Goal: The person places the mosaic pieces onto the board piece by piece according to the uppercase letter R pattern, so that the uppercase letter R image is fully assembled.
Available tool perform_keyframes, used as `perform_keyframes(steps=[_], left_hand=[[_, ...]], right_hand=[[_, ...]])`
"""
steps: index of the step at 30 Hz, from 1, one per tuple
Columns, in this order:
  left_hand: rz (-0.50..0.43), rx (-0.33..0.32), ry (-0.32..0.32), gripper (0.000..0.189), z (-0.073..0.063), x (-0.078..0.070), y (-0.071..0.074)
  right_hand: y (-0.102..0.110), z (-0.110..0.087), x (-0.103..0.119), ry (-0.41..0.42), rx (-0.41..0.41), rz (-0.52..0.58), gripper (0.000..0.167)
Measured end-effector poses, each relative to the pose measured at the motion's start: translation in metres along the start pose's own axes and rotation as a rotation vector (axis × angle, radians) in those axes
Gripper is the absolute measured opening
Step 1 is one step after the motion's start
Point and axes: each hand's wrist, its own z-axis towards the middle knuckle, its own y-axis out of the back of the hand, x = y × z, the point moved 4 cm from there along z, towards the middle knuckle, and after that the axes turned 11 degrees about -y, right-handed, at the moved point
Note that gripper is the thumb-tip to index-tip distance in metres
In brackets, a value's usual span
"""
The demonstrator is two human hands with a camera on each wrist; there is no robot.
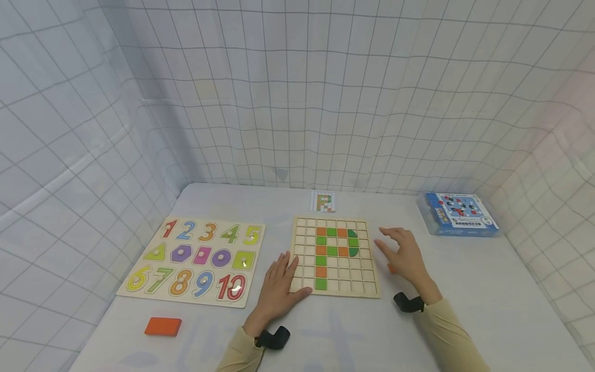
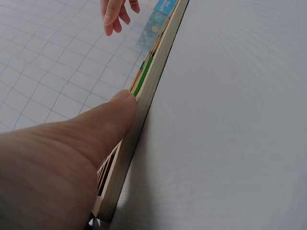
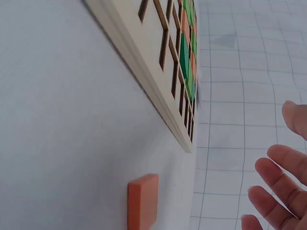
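Observation:
A square wooden grid board (image 1: 350,274) lies on the table, with orange and green tiles forming a letter P; dark green rounded tiles (image 1: 353,252) sit at its right bends. Across the board's lower left corner rests my left hand (image 1: 277,289), fingers extended, thumb (image 2: 108,115) on the near edge. To the right of the board my right hand (image 1: 405,254) hovers with parted fingers and nothing between them. Partly hidden below it is a loose orange block (image 3: 144,201), apart from the board in the right wrist view.
A small card (image 1: 323,201) printed with a similar P lies behind the board. At left is a number-and-shape peg puzzle (image 1: 195,264), with an orange rectangular block (image 1: 163,326) in front. A blue boxed set (image 1: 465,212) stands at the back right. Gridded cloth walls surround the table.

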Motion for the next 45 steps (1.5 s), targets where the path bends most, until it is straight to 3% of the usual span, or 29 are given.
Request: perform_keyframes(steps=[11,23,33,45], left_hand=[[-0.004,0.026,0.021,0.081,0.000,0.001,0.000],[-0.005,0.018,0.013,0.081,0.001,0.002,0.000],[0.002,0.039,0.034,0.082,0.000,0.003,-0.002],[-0.002,0.029,0.021,0.081,0.001,0.000,0.001]], right_hand=[[0.016,-0.012,-0.021,-0.035,-0.012,-0.022,0.040],[0.016,-0.021,-0.033,-0.027,0.071,-0.065,0.040],[0.016,-0.026,-0.033,0.000,0.102,-0.100,0.039],[0.017,-0.029,-0.034,-0.025,0.165,-0.129,0.038]])
